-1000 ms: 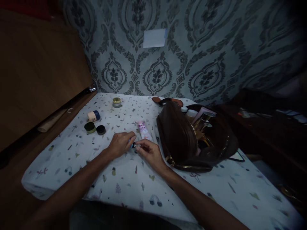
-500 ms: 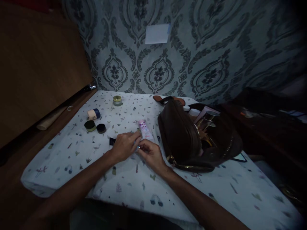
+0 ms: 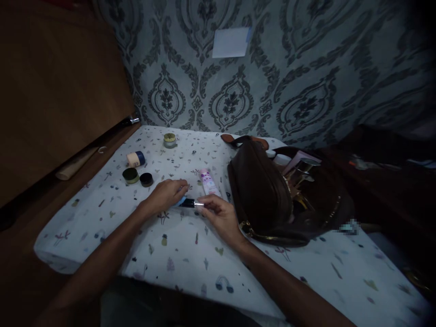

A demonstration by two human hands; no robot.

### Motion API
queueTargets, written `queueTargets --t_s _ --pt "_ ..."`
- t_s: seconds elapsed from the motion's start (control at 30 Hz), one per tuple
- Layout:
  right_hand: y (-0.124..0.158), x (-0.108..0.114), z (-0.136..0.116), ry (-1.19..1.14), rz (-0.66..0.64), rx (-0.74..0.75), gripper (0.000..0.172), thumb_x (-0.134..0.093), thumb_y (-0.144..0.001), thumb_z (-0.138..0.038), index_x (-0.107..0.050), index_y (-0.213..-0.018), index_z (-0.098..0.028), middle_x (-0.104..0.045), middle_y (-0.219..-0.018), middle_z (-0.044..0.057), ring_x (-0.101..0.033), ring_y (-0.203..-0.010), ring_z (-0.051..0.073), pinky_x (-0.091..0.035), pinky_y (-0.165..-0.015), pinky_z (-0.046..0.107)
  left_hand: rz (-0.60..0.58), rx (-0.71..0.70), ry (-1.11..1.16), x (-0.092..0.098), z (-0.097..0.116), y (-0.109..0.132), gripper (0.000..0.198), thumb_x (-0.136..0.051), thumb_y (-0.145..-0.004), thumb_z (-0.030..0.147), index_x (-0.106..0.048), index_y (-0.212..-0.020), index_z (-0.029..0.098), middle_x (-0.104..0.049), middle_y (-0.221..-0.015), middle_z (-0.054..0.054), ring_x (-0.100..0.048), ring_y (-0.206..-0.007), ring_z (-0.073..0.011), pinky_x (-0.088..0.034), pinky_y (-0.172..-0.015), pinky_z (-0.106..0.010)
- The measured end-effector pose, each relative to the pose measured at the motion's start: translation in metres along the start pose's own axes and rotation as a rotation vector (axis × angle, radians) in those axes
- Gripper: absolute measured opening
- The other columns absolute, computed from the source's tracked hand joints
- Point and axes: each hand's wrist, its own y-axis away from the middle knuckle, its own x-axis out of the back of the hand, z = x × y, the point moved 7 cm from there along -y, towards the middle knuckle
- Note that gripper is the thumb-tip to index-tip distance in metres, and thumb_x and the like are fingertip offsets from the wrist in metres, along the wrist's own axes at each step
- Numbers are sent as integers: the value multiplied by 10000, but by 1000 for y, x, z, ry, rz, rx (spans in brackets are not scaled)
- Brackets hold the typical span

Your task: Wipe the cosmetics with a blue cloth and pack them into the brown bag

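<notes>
Both my hands meet over a white patterned cloth (image 3: 190, 254). My left hand (image 3: 165, 194) is closed round a small dark tube (image 3: 187, 203) with a light blue end. My right hand (image 3: 220, 215) pinches the tube's thin silvery tip between thumb and fingers. A pink tube (image 3: 207, 180) lies just beyond my hands. An open brown bag (image 3: 262, 195) full of cosmetics stands to the right of my right hand.
At the back left of the cloth lie a cream jar with a blue lid (image 3: 135, 159), a green-lidded pot (image 3: 130, 175), a black pot (image 3: 146, 179) and a gold-lidded jar (image 3: 169, 140). A brown wooden panel (image 3: 61, 81) rises on the left, patterned wallpaper behind.
My left hand has drawn a little to the left, and the dark tube now shows between my two hands. The small dark piece seen left of my hand half a second ago is gone from there.
</notes>
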Motion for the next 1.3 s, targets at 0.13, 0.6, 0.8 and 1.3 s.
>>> queueTargets --t_s 0.13,0.6,0.8,1.3 --pt "-3 6 8 -95 42 -93 213 -810 -723 -383 -745 -847 -222 -738 -815 32 -659 -741 179 -549 -700 313 -81 -29 193 -2 -12 -1 318 -422 -950 346 -667 -797 213 -690 -762 -17 -625 -722 -196 -448 -693 -281" --pt "-5 12 17 -223 155 -148 379 -846 -681 -407 -613 -927 -235 -656 -832 -3 -630 -740 154 -540 -684 271 -258 6 1021 -37 21 2 342 -644 -859 501 -637 -1040 211 -675 -937 -38 -646 -867 -189 -514 -803 -304" --pt "11 -15 7 -102 -79 -166 433 -746 -789 -383 -553 -1155 -256 -625 -1047 35 -634 -794 151 -551 -693 279 118 182 991 -41 1 -4 306 -641 -830 483 -515 -899 212 -535 -741 43 -546 -680 -129 -450 -621 -240" --pt "19 -25 7 18 -130 -112 660 -700 -761 -186 -482 -1379 -257 -637 -1054 37 -642 -829 163 -530 -746 289 459 313 971 -30 -14 3 329 -568 -879 541 -481 -990 244 -557 -931 6 -568 -786 -129 -488 -671 -231"
